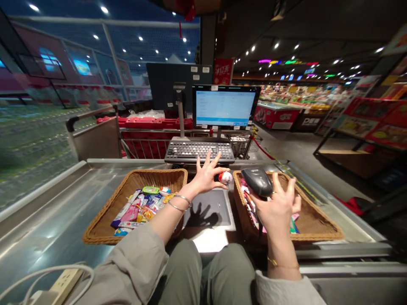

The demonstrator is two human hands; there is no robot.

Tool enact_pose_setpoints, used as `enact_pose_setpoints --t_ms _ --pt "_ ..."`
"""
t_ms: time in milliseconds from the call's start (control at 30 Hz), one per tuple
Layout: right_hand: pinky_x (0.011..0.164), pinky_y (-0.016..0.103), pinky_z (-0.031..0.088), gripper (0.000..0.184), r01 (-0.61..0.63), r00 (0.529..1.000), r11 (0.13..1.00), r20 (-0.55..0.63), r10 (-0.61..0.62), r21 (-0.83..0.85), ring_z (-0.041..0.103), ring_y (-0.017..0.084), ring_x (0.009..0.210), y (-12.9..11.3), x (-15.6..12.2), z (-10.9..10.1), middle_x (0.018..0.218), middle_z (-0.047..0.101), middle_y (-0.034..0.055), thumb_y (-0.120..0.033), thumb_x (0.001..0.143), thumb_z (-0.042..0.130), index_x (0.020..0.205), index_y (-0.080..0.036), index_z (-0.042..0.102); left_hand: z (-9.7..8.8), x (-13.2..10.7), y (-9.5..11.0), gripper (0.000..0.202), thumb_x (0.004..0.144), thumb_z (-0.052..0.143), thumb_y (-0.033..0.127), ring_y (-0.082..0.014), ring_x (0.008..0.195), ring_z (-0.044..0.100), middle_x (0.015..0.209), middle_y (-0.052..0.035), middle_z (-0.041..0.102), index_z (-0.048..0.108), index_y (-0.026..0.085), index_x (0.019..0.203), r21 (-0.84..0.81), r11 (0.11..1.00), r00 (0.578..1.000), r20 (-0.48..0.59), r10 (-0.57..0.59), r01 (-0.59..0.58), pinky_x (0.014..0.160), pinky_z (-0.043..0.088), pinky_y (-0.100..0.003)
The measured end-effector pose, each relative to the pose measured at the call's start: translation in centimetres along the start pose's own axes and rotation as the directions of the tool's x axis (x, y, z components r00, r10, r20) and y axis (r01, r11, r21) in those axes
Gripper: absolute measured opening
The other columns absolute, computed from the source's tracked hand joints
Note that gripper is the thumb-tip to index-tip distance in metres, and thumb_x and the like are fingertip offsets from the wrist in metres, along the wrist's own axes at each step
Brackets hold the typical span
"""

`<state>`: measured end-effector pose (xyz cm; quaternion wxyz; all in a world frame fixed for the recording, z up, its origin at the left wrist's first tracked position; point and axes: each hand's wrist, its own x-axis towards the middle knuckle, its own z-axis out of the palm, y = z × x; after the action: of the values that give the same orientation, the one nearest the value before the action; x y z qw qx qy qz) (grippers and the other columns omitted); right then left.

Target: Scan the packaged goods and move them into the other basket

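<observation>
Between thumb and index finger, my left hand [208,173] pinches a small red-and-white chocolate egg [225,178], its other fingers spread. The egg is in the air beside the right basket. My right hand [280,203] holds a black barcode scanner [258,181] above the right wicker basket [321,224], the scanner head pointing up and left. Colourful packets [249,199] lie in that basket, partly hidden by the hand and scanner. The left wicker basket [98,224] holds several wrapped sweets and packets [140,212]. A grey scanner plate [219,207] lies between the baskets, with my left hand's shadow on it.
Behind the baskets stand a black keyboard [200,150] and a lit monitor [225,108]. A metal counter [54,203] runs along the left. At the lower left lies a power strip [65,281] with a white cable. Shopping carts and shelves stand beyond.
</observation>
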<state>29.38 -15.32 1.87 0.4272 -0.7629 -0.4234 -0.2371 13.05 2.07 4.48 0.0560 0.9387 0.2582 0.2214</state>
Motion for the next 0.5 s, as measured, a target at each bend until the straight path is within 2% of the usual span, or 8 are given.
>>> enact_pose_setpoints --t_ms 167,333,400,500 --pt "0.11 0.065 0.018 0.068 -0.105 0.992 0.994 -0.069 0.103 -0.031 0.029 0.041 0.143 2.5 0.8 -1.5 0.142 0.052 0.0205 -0.063 0.081 0.058 0.133 -0.019 0.06 1.2 1.3 2.4 0.072 0.068 0.082 0.058 -0.0439 0.152 -0.01 0.169 -0.0051 0.009 0.063 0.036 0.133 -0.031 0.998 0.998 0.027 0.062 -0.062 0.111 -0.008 -0.077" --pt "0.11 0.061 0.021 0.079 -0.222 0.968 0.974 -0.127 0.215 -0.038 0.037 0.04 0.139 5.0 1.1 -2.4 0.147 0.045 0.0242 -0.062 0.074 0.064 0.136 -0.013 0.058 2.6 2.5 4.5 0.067 0.071 0.08 0.059 -0.0429 0.152 -0.009 0.169 -0.0056 0.01 0.064 0.037 0.131 -0.06 0.987 0.988 0.04 0.151 -0.148 0.112 -0.008 -0.077" --pt "0.11 0.06 0.022 0.08 -0.255 0.957 0.966 -0.149 0.247 -0.034 0.038 0.04 0.138 5.8 1.2 -2.8 0.147 0.046 0.0233 -0.062 0.072 0.065 0.136 -0.014 0.059 3.5 3.1 5.5 0.056 0.075 0.078 0.055 -0.0409 0.153 -0.008 0.168 -0.0049 0.012 0.067 0.036 0.127 -0.078 0.982 0.983 0.041 0.177 -0.173 0.113 -0.006 -0.076" --pt "0.11 0.059 0.024 0.078 -0.276 0.946 0.961 -0.185 0.267 -0.023 0.042 0.041 0.135 6.5 1.0 -3.2 0.137 0.056 0.0211 -0.063 0.073 0.064 0.134 -0.015 0.061 5.2 3.7 7.3 0.035 0.084 0.072 0.044 -0.0349 0.154 -0.004 0.166 -0.0015 0.023 0.07 0.037 0.119 -0.111 0.972 0.976 0.052 0.213 -0.206 0.115 0.0 -0.074"
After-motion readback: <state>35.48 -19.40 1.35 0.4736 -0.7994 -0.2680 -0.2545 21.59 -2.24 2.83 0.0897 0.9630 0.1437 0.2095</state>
